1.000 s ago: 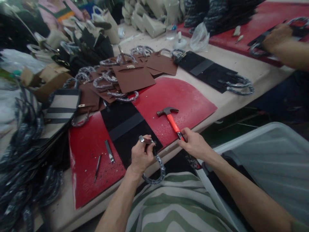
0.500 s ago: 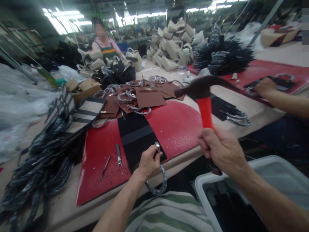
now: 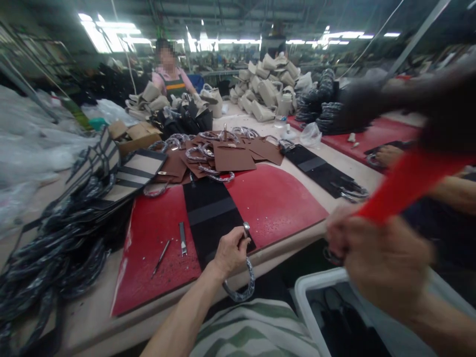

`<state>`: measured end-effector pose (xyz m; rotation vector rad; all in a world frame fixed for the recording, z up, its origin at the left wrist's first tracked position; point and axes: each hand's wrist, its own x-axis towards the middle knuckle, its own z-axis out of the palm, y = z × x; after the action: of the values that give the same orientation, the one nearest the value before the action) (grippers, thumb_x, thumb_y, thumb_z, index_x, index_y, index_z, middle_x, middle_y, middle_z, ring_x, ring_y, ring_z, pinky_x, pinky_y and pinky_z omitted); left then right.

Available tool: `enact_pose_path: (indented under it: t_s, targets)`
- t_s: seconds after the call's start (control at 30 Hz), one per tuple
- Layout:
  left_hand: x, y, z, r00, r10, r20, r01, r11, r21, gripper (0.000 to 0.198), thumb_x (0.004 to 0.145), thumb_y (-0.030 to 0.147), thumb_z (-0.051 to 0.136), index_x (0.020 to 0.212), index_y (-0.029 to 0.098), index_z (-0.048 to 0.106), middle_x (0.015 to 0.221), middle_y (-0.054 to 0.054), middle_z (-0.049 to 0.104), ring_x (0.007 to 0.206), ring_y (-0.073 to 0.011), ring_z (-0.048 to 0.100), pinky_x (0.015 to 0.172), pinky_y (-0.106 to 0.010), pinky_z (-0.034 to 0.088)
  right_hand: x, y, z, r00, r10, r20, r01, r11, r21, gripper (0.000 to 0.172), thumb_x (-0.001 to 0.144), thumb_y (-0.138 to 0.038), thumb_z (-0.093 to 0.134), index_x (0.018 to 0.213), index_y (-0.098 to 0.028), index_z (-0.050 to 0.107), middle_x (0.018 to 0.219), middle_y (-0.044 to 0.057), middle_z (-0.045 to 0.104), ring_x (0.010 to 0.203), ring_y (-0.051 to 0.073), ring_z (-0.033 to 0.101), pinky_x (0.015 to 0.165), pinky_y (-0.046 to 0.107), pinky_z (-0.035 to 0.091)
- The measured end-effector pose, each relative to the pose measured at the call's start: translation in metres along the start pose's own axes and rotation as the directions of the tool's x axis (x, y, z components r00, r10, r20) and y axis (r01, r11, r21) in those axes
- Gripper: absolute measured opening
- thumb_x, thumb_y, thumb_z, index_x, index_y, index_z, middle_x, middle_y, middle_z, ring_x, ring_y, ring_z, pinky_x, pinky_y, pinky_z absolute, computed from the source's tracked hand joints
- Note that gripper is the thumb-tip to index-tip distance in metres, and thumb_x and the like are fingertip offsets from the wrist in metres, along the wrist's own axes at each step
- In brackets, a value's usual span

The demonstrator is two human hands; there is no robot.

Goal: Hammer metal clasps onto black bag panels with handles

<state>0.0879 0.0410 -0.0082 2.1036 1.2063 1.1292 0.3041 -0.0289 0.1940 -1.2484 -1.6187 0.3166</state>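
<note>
My left hand pinches a short metal punch near the front edge of a black bag panel; the punch's lower end is hidden by my fingers. A plastic-wrapped bag handle hangs in a loop off the front edge below that hand. Wrapped round the red grip of a hammer, my right hand is raised at the right, blurred by motion. The panel lies across a red board. On the board's left part rest a flat forked tool and a slim pointed tool.
Brown bag panels with wrapped handles lie behind the board. Dark wrapped handles are heaped at left. Another black panel lies at right. A pale bin stands below. A co-worker's hand is at right; another person stands across.
The hammer has swung up and to the right, closer to the camera, with my right hand. My left hand holds the punch in nearly the same spot. The view has shifted slightly.
</note>
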Motion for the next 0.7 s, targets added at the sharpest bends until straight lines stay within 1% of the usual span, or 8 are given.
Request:
enact_pose_path:
  t_s: [0.1, 0.17, 0.27, 0.33, 0.37, 0.43, 0.5, 0.7]
  targets:
    - [0.000, 0.001, -0.001, 1.000, -0.003, -0.005, 0.003, 1.000, 0.011, 0.010, 0.085, 0.014, 0.056, 0.091, 0.020, 0.062, 0.088, -0.005, 0.068, 0.080, -0.0189, 0.066, 0.075, -0.029, 0.052, -0.014, 0.025, 0.005, 0.877, 0.095, 0.471, 0.055, 0.954, -0.295, 0.028, 0.094, -0.037, 0.047, 0.070, -0.023, 0.049, 0.051, -0.002, 0.048, 0.041, 0.012, 0.039, 0.044, 0.028, 0.024]
    - [0.001, 0.001, -0.001, 1.000, -0.007, -0.007, 0.007, 1.000, -0.004, 0.012, 0.085, 0.013, 0.056, 0.092, 0.020, 0.062, 0.089, -0.005, 0.068, 0.081, -0.0188, 0.066, 0.075, -0.028, 0.052, -0.008, 0.020, 0.001, 0.852, 0.135, 0.506, 0.038, 0.947, -0.318, 0.028, 0.094, -0.038, 0.048, 0.070, -0.023, 0.050, 0.051, -0.003, 0.048, 0.041, 0.012, 0.040, 0.043, 0.027, 0.025]
    - [0.001, 0.001, -0.001, 1.000, -0.011, -0.004, 0.011, 1.000, -0.028, 0.013, 0.085, 0.014, 0.055, 0.093, 0.021, 0.062, 0.095, -0.005, 0.069, 0.087, -0.0191, 0.067, 0.079, -0.028, 0.052, 0.009, -0.008, -0.005, 0.997, 0.036, 0.075, -0.029, 0.996, -0.087, 0.026, 0.097, -0.038, 0.049, 0.075, -0.025, 0.050, 0.053, -0.004, 0.044, 0.042, 0.012, 0.040, 0.041, 0.025, 0.030]
    - [0.001, 0.000, -0.001, 1.000, -0.015, 0.002, 0.015, 1.000, -0.024, 0.012, 0.085, 0.014, 0.055, 0.092, 0.021, 0.061, 0.096, -0.006, 0.069, 0.088, -0.0195, 0.067, 0.080, -0.029, 0.052, 0.010, -0.017, -0.001, 0.973, 0.000, -0.232, 0.022, 0.996, 0.090, 0.020, 0.097, -0.034, 0.048, 0.079, -0.026, 0.049, 0.055, -0.005, 0.043, 0.042, 0.013, 0.041, 0.043, 0.026, 0.034]
    - [0.000, 0.000, -0.001, 1.000, -0.016, 0.009, 0.016, 1.000, -0.018, 0.010, 0.085, 0.015, 0.055, 0.092, 0.021, 0.061, 0.094, -0.006, 0.068, 0.087, -0.0196, 0.067, 0.080, -0.029, 0.052, 0.005, -0.013, 0.002, 0.976, -0.022, -0.218, 0.043, 0.995, 0.092, 0.019, 0.096, -0.033, 0.048, 0.078, -0.026, 0.048, 0.053, -0.006, 0.042, 0.042, 0.013, 0.041, 0.043, 0.027, 0.034]
    - [0.000, -0.001, -0.001, 1.000, -0.022, 0.020, 0.022, 1.000, -0.004, 0.009, 0.086, 0.015, 0.055, 0.090, 0.021, 0.060, 0.090, -0.005, 0.067, 0.083, -0.0193, 0.066, 0.077, -0.029, 0.052, -0.010, 0.006, 0.009, 0.981, -0.005, 0.193, 0.024, 0.995, -0.095, 0.024, 0.092, -0.034, 0.050, 0.071, -0.025, 0.047, 0.049, -0.005, 0.043, 0.038, 0.012, 0.037, 0.042, 0.027, 0.027]
    - [0.000, -0.001, -0.001, 0.999, -0.026, 0.024, 0.026, 1.000, 0.004, 0.009, 0.087, 0.015, 0.055, 0.092, 0.021, 0.059, 0.089, -0.005, 0.067, 0.082, -0.0191, 0.065, 0.077, -0.029, 0.051, -0.023, 0.032, 0.012, 0.866, 0.169, 0.471, -0.033, 0.959, -0.282, 0.025, 0.092, -0.036, 0.047, 0.071, -0.024, 0.049, 0.050, -0.003, 0.046, 0.040, 0.013, 0.038, 0.043, 0.028, 0.024]
    - [0.000, 0.000, -0.001, 0.999, -0.026, 0.028, 0.026, 1.000, -0.001, 0.012, 0.086, 0.014, 0.055, 0.095, 0.021, 0.058, 0.094, -0.005, 0.066, 0.086, -0.0197, 0.065, 0.079, -0.030, 0.051, -0.024, 0.090, 0.018, 0.631, 0.502, 0.592, -0.479, 0.852, -0.212, 0.041, 0.096, -0.053, 0.036, 0.067, -0.023, 0.041, 0.052, -0.005, 0.041, 0.041, 0.011, 0.037, 0.040, 0.023, 0.027]
